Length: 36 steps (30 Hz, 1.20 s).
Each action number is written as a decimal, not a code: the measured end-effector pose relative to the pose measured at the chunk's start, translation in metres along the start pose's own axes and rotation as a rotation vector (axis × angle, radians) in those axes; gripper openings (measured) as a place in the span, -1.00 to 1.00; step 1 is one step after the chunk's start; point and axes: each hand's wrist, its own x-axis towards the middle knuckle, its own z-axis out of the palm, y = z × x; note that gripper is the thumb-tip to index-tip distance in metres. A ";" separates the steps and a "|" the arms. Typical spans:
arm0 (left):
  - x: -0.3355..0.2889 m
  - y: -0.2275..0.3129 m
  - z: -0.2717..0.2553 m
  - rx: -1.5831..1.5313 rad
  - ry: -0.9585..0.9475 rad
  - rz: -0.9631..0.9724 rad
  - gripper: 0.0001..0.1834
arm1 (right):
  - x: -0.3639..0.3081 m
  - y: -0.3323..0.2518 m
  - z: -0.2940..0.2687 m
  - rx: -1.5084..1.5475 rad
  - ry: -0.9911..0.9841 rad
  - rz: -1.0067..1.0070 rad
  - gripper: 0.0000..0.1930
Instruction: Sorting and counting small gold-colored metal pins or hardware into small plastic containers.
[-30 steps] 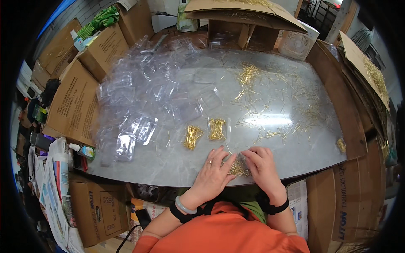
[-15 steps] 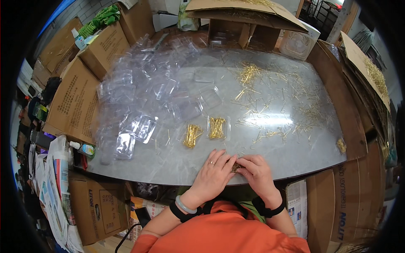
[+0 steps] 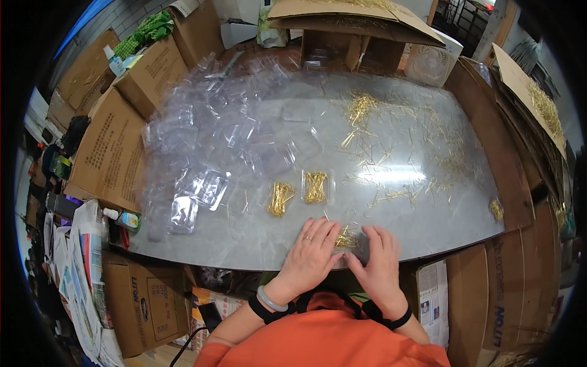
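Observation:
A small pile of gold wire hooks (image 3: 346,238) lies on the grey table near its front edge, between my two hands. My left hand (image 3: 310,246) rests flat along the pile's left side, its fingers stretched out and its thumb by the near end. On the other side my right hand (image 3: 379,260) is open, thumb apart from the fingers, a small gap from the hooks. Beyond my hands stands a clear plastic tray (image 3: 331,188) filled with gold hooks. Just left of that tray sits a bundle of gold hooks (image 3: 280,199).
Many clear plastic trays (image 3: 235,128) are heaped over the table's left half. Loose gold hooks (image 3: 362,109) scatter across the right half, with a small clump (image 3: 496,211) at the right edge. Cardboard boxes (image 3: 107,147) wall the left; a brown board (image 3: 498,137) borders the right.
My right hand has opened and drawn away to the right, uncovering the hook pile that both hands were closed around. My left hand has stayed nearly in place, its thumb lower.

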 end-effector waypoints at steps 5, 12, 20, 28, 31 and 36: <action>-0.001 -0.003 0.002 -0.011 0.005 -0.020 -0.29 | -0.002 0.026 -0.011 -0.042 -0.005 -0.111 -0.72; 0.002 -0.002 -0.002 -0.032 0.002 0.002 -0.33 | 0.020 0.021 0.015 0.098 0.042 -0.269 -0.75; -0.003 -0.004 0.005 0.017 0.040 0.034 -0.43 | 0.033 0.007 0.012 0.054 0.130 -0.113 -0.54; -0.005 -0.004 0.005 -0.099 0.082 0.010 -0.38 | 0.027 0.006 0.009 0.253 -0.095 -0.084 -0.44; -0.007 -0.004 0.007 -0.159 0.075 -0.025 -0.37 | 0.042 0.009 0.017 0.188 -0.014 -0.174 -0.42; -0.009 -0.003 0.005 -0.314 0.087 -0.102 -0.43 | 0.060 0.007 0.016 0.060 -0.087 -0.390 -0.46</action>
